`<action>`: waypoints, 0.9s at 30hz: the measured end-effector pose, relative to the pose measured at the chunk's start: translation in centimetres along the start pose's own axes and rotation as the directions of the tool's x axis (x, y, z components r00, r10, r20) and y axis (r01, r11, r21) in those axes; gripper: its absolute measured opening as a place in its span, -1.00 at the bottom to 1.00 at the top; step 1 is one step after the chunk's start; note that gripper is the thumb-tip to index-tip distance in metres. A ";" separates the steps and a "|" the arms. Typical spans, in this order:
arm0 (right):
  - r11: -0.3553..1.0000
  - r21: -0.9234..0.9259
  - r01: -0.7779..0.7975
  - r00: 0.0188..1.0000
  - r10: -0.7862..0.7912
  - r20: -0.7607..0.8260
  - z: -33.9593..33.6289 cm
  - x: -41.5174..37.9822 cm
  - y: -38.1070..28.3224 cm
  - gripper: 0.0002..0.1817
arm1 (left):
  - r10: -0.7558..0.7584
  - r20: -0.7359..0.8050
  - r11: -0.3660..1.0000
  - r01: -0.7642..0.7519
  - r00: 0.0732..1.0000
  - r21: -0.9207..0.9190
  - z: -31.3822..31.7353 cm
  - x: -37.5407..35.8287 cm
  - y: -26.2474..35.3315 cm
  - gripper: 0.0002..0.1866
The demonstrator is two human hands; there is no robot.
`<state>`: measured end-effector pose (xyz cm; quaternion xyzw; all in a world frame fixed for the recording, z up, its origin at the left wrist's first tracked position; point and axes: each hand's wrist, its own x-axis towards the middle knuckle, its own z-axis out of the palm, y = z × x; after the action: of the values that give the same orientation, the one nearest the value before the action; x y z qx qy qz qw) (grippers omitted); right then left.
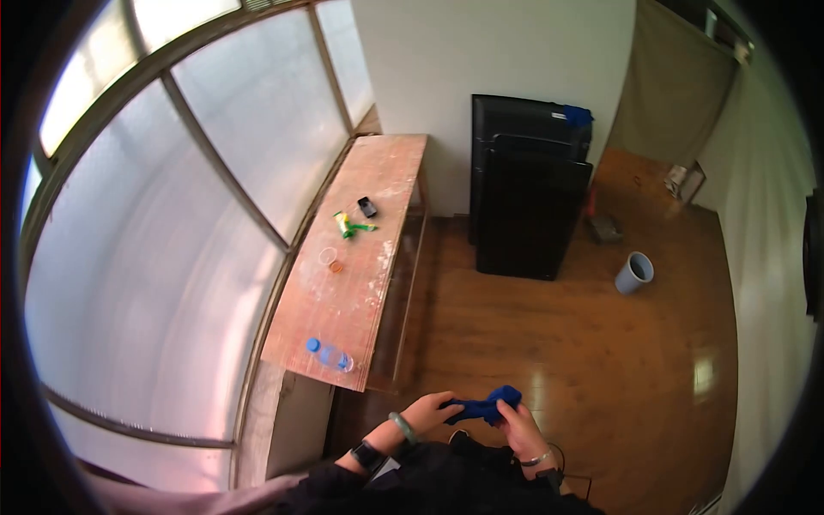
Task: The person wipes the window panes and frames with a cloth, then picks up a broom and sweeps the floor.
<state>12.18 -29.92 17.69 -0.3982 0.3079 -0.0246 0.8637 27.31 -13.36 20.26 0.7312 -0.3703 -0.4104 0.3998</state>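
A bunched dark blue cloth [474,410] is stretched between my two hands, in front of my body at the bottom of the head view. My left hand [427,411], with a bangle and a watch at the wrist, pinches its left end. On the other side my right hand [520,429] grips the thicker, folded end, thumb on top. Nearest to my left hand on the table lies a clear plastic bottle [333,355] with a blue cap, tipped on its side.
Along the frosted windows runs a long worn wooden table [343,300]. On it are a green and yellow item [345,226], a small black box [367,207] and a clear ring-like thing [327,256]. Large black panels [528,210] lean at the wall. A grey bin [633,274] stands on the floor.
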 end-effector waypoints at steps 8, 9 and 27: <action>0.985 0.132 0.115 0.980 -0.091 -0.176 -5.5 -0.5 -0.6 -0.73 | -0.107 0.042 0.993 0.105 0.993 0.046 1.3 7.3 2.8 -0.69; 0.977 0.141 0.160 0.967 -0.126 -0.223 -6.4 0.0 -0.8 -0.72 | -0.091 0.016 0.986 0.088 0.996 0.139 1.5 8.3 2.8 -0.68; 0.970 0.023 0.241 0.905 -0.216 -0.366 -15.1 10.6 -19.4 -0.66 | 0.383 -0.002 0.860 -0.356 0.924 0.366 -1.8 33.6 9.3 -0.79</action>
<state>16.37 -56.35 18.50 -0.3908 0.4116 -0.2086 0.7964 40.00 -45.82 18.99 0.7220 -0.5569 -0.2236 0.3443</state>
